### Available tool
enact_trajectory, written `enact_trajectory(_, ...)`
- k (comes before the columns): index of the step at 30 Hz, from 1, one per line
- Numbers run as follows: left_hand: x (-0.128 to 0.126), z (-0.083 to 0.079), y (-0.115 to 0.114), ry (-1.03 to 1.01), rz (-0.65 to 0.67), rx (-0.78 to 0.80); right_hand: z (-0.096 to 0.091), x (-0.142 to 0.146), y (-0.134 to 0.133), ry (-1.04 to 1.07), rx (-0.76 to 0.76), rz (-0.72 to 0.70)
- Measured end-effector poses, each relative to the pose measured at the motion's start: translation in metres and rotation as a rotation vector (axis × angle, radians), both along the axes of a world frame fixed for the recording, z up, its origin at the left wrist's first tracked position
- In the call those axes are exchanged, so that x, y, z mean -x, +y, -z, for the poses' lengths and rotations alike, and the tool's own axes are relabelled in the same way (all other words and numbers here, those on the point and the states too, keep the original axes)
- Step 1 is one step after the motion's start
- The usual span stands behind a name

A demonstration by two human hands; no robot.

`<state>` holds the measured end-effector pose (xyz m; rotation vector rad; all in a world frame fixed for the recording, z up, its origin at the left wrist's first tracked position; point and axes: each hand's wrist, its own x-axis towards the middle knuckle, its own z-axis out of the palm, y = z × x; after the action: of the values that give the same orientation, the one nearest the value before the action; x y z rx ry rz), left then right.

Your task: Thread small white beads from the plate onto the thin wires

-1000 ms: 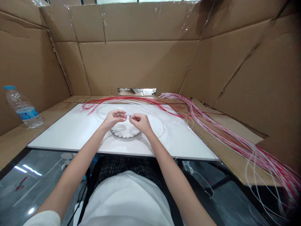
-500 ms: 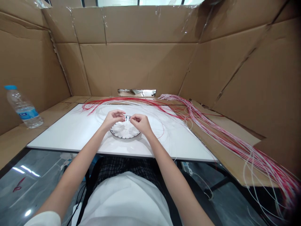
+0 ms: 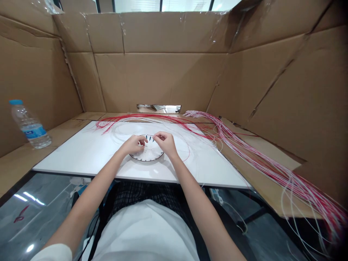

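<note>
A round plate (image 3: pixel 146 160) with a dark rim and dark marks along its edge sits before me, holding small whitish pieces (image 3: pixel 149 151) too fine to make out. Over its left side reaches my left hand (image 3: pixel 135 144), fingers curved downward and apart, the tips close to the pieces. My right hand (image 3: pixel 165 142) hovers at the plate's upper right edge, thumb and forefinger pinched together. Whatever lies in that pinch is too small to name. Thin red and white wires (image 3: pixel 141 116) run across the table's far edge behind both hands.
A white tabletop (image 3: pixel 78 152) carries the plate. Along the right lies a long bundle of pink, red and white wires (image 3: pixel 258 156), drooping over the edge. A water bottle (image 3: pixel 34 131) with a blue cap stands at left. Cardboard walls (image 3: pixel 174 79) enclose the back and sides.
My left hand has dropped from beside the right hand's fingertips down into the plate, its fingers turned downward. My right hand keeps its pinch, nearly in place. The view has tilted slightly.
</note>
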<state>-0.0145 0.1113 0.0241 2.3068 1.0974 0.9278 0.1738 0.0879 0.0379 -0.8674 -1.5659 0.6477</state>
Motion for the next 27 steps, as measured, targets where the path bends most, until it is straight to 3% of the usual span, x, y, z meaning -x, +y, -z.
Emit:
enact_trajectory(5, 0.004, 0.0002, 0.0013, 0.124, -0.011, -0.036, -0.0003, -0.0004, 0.001, 0.025, 0.015, 0.015)
enact_trajectory(14, 0.002, 0.0001, 0.0015, 0.161, 0.041, -0.004, 0.001, -0.0004, 0.0026, 0.031, 0.017, 0.004)
enact_trajectory(22, 0.0014, 0.0035, 0.0025, -0.003, 0.039, 0.065, 0.0012, -0.0005, 0.0021, 0.021, 0.016, -0.004)
enact_trajectory(27, -0.0021, -0.0024, 0.0005, -0.254, 0.017, 0.16, 0.0014, -0.0006, 0.0028, 0.016, 0.015, 0.003)
